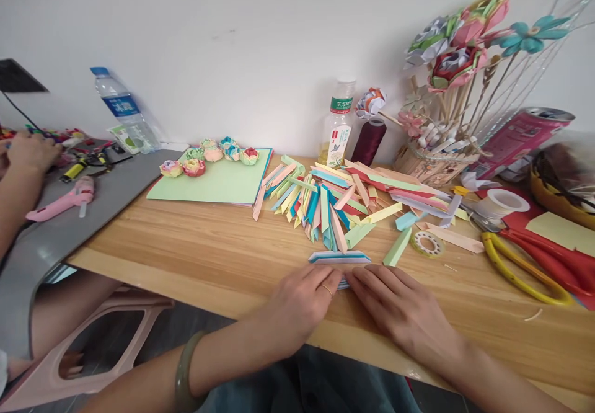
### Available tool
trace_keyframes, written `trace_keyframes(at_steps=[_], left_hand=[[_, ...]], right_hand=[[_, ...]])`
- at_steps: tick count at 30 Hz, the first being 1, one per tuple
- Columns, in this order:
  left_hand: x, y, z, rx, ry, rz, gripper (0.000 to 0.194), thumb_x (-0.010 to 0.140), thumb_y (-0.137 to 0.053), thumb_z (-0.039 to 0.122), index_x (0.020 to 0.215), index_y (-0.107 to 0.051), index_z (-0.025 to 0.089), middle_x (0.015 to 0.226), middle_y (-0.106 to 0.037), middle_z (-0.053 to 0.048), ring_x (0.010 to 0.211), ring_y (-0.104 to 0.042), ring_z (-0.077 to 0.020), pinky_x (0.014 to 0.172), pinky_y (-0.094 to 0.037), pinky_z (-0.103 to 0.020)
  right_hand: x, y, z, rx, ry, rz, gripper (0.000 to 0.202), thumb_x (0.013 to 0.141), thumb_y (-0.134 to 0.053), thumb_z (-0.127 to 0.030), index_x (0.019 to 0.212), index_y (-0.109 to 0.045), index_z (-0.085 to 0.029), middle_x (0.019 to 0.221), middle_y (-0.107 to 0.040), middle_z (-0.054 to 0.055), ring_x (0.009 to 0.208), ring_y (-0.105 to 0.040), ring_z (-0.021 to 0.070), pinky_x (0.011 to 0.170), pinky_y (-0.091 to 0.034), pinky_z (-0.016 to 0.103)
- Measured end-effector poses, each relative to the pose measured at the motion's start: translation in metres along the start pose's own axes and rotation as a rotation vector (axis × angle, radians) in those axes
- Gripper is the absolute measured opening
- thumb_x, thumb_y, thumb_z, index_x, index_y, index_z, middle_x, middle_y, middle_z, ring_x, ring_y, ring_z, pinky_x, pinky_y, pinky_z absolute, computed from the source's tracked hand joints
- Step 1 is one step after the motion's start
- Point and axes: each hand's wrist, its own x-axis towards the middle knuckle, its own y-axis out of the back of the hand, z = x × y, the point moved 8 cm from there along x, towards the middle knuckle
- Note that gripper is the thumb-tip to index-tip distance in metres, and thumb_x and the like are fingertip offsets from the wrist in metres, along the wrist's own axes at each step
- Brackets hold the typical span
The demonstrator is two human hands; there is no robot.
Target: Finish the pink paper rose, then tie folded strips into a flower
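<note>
A small stack of folded paper strips (340,257), white, blue and pinkish, lies near the front edge of the wooden table. My left hand (304,298) wears a ring and holds the stack from the left, fingers bent and pressed together on it. From the right, my right hand (400,298) presses on the same stack, its fingers together and its thumb side towards my left hand. Both hands cover the lower part of the stack. Just beyond them spreads a pile of coloured folded paper pieces (320,205). A single green folded piece (397,247) lies beside my right hand.
Right of the hands are yellow-handled scissors (525,270), a tape roll (426,244) and a white spool (504,203). Behind stand an oil bottle (338,124) and a basket of paper flowers (437,159). Left, a co-worker's hand (32,151) is near a pink glue gun (67,201).
</note>
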Motion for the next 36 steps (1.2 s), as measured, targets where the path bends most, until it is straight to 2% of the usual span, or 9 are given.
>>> trace_keyframes(at_steps=[4,8,16,21,23,25,27,32,36], left_hand=[[-0.004,-0.011,-0.004,-0.022,0.098,-0.014,0.031,0.084,-0.041,0.013,0.114,-0.048,0.013,0.099,-0.059,-0.008,0.095,-0.054,-0.0172,0.083,-0.049,-0.033],[-0.004,-0.009,-0.007,-0.140,0.168,0.054,0.030,0.086,-0.037,0.015,0.114,-0.049,0.015,0.098,-0.058,-0.007,0.091,-0.054,-0.0148,0.081,-0.049,-0.030],[-0.003,-0.008,-0.016,-0.237,0.271,0.057,0.026,0.086,-0.041,0.019,0.109,-0.054,0.017,0.090,-0.058,-0.004,0.082,-0.053,-0.0126,0.073,-0.050,-0.027],[-0.002,-0.005,-0.013,-0.180,0.303,0.032,0.018,0.084,-0.045,0.020,0.089,-0.062,0.018,0.077,-0.055,-0.002,0.075,-0.051,-0.0131,0.066,-0.048,-0.027],[-0.002,-0.005,-0.015,-0.172,0.333,0.011,0.021,0.082,-0.048,0.021,0.099,-0.059,0.017,0.083,-0.056,-0.003,0.079,-0.053,-0.0145,0.069,-0.049,-0.028],[-0.002,-0.005,-0.018,-0.167,0.376,-0.035,0.032,0.079,-0.052,0.023,0.110,-0.053,0.016,0.094,-0.057,-0.006,0.087,-0.054,-0.0166,0.075,-0.048,-0.031],[0.000,-0.006,-0.023,-0.181,0.413,-0.099,0.039,0.076,-0.057,0.024,0.113,-0.050,0.017,0.101,-0.056,-0.007,0.092,-0.054,-0.0183,0.079,-0.047,-0.032],[0.007,-0.010,-0.030,-0.282,0.438,-0.249,0.026,0.068,-0.065,0.027,0.093,-0.061,0.020,0.090,-0.061,-0.002,0.088,-0.055,-0.0193,0.076,-0.046,-0.032],[0.009,-0.007,-0.025,-0.307,0.368,-0.215,0.020,0.069,-0.064,0.026,0.090,-0.065,0.025,0.080,-0.060,0.000,0.084,-0.054,-0.0169,0.072,-0.045,-0.029]], right_hand=[[-0.004,0.003,-0.002,-0.008,0.001,0.018,0.035,0.087,-0.029,-0.004,0.091,-0.063,-0.006,0.086,-0.066,0.011,0.081,-0.059,0.0204,0.068,-0.049,0.033],[-0.006,-0.004,0.000,0.024,-0.028,-0.048,0.035,0.088,-0.026,-0.006,0.099,-0.060,-0.005,0.092,-0.065,0.013,0.088,-0.057,0.0224,0.070,-0.050,0.034],[-0.006,-0.014,0.003,0.145,-0.108,-0.153,0.039,0.091,-0.020,-0.012,0.102,-0.057,-0.009,0.083,-0.061,0.012,0.078,-0.055,0.0197,0.063,-0.050,0.034],[-0.007,-0.012,0.003,0.176,-0.121,-0.131,0.037,0.090,-0.022,-0.012,0.098,-0.058,-0.009,0.076,-0.059,0.010,0.072,-0.055,0.0190,0.060,-0.049,0.033],[-0.008,-0.011,0.001,0.178,-0.108,-0.114,0.037,0.090,-0.023,-0.011,0.099,-0.058,-0.009,0.074,-0.059,0.009,0.070,-0.054,0.0186,0.058,-0.049,0.033],[-0.008,-0.008,-0.001,0.170,-0.078,-0.090,0.036,0.090,-0.024,-0.010,0.101,-0.058,-0.008,0.074,-0.060,0.009,0.070,-0.055,0.0184,0.059,-0.049,0.032],[-0.008,-0.005,-0.004,0.154,-0.040,-0.059,0.035,0.088,-0.025,-0.007,0.102,-0.057,-0.007,0.073,-0.060,0.009,0.071,-0.056,0.0189,0.060,-0.049,0.032],[-0.011,-0.001,-0.009,0.150,0.010,-0.036,0.035,0.086,-0.026,-0.004,0.107,-0.054,-0.005,0.074,-0.061,0.010,0.076,-0.057,0.0205,0.065,-0.049,0.034],[-0.013,-0.003,-0.004,0.241,-0.037,-0.063,0.036,0.088,-0.026,-0.008,0.116,-0.048,-0.005,0.074,-0.060,0.009,0.072,-0.056,0.0192,0.063,-0.050,0.034]])
